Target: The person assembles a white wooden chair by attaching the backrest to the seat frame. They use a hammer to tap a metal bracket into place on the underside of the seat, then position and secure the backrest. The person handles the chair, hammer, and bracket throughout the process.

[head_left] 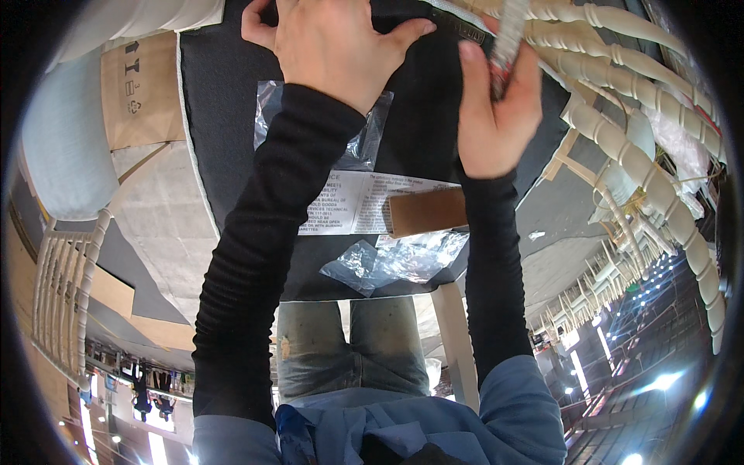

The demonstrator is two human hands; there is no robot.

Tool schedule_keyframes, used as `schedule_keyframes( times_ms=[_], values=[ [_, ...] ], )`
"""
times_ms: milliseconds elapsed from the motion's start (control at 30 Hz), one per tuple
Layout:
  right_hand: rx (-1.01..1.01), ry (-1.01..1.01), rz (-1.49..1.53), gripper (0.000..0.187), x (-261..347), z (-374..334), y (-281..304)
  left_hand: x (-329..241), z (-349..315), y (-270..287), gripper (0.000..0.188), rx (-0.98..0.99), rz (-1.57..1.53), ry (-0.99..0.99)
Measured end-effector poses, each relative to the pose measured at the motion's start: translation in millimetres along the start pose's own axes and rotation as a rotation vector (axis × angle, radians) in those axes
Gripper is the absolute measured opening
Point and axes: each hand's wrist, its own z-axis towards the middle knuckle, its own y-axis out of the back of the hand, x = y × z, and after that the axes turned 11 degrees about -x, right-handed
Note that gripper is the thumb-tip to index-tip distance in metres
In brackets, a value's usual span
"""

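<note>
A black fabric panel (pixel 232 147) with pale edging lies before me. My left hand (pixel 329 54) rests on its far part, thumb and outer finger spread; the other fingertips are cut off by the top edge. To the right, my right hand (pixel 500 116) grips a slim whitish tool (pixel 509 39) with a red part, blurred by motion, its kind unclear. Beyond my left thumb a small dark printed patch (pixel 465 29) shows. Partly under my left wrist is a clear plastic bag (pixel 372 139). Nearer lie a printed white label (pixel 341 205), a brown cardboard piece (pixel 428 211) and another clear bag (pixel 395 263).
Cream turned wooden spindles (pixel 620 143) rise along the right side. At left stand a cardboard box (pixel 143 85), a pale blue rounded cushion-like shape (pixel 66 132) and a slatted chair back (pixel 70 294). Many chair frames (pixel 597 291) stand farther right.
</note>
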Motion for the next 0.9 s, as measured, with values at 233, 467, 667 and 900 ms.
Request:
schedule_keyframes(
  times_ms=[233,467,667,900],
  values=[
    [0.38,-0.566,0.164,0.028,28,-30,59,-1,-3,0,0.032,0.003,0.0,-0.001],
    [0.295,-0.485,0.141,0.023,29,-17,65,4,-2,1,0.033,-0.01,-0.021,-0.027],
    [0.122,0.32,-0.307,0.034,7,-27,50,4,-5,-1,0.033,-0.043,-0.044,-0.04],
    [0.237,0.308,-0.467,0.043,11,-31,51,4,-6,-2,0.031,-0.056,-0.003,-0.06]
  ],
)
